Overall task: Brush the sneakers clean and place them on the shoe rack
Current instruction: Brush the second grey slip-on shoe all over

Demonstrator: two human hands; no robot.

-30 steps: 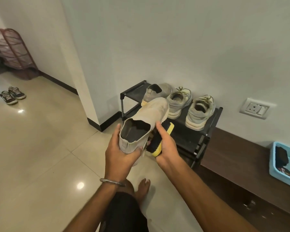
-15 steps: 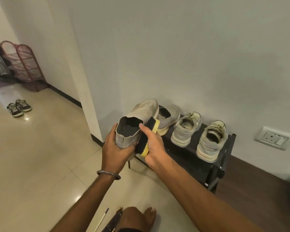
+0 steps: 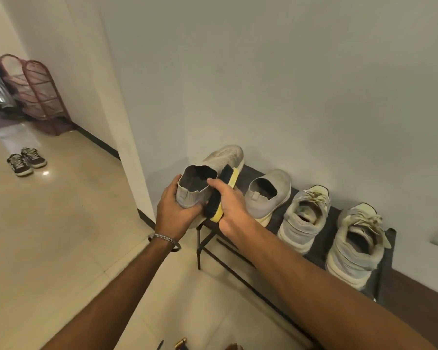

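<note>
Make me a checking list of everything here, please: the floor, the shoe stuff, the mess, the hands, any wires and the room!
Surface: glossy beige tiled floor.
Job's things: grey knit slip-on sneaker held up; black-bristled yellow-backed brush against it; black metal shoe rack carrying three pale sneakers.
Clutter: dark sneaker pair on the floor.
Grips: left hand holds the sneaker's heel; right hand holds the brush.
Cables: nothing seen.
Surroundings: white wall; reddish wire rack.

Home hallway: shoe rack (image 3: 321, 238), tiled floor (image 3: 61, 223).
</note>
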